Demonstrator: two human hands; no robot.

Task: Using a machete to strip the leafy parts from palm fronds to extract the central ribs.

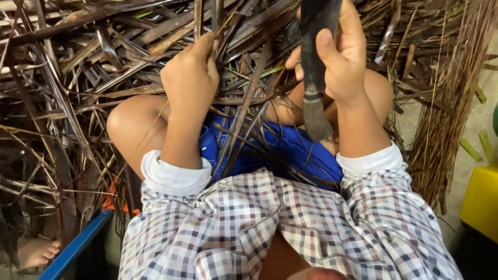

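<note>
My left hand [191,78] is closed around a long dry palm leaf strip [198,18] that runs up out of the top of the view. My right hand [340,54] grips a dark knife [314,62] by its handle, held upright, with its worn end [315,119] pointing down toward my lap. Loose brown strips [244,114] lie across my knees and blue shorts [290,150]. The knife's upper part is cut off by the frame edge.
A large heap of dried brown leaves [67,78] fills the ground ahead and to the left. A bundle of thin sticks [448,103] lies at right. A yellow box [482,202] sits lower right, a blue edge [78,243] lower left beside a bare foot [36,251].
</note>
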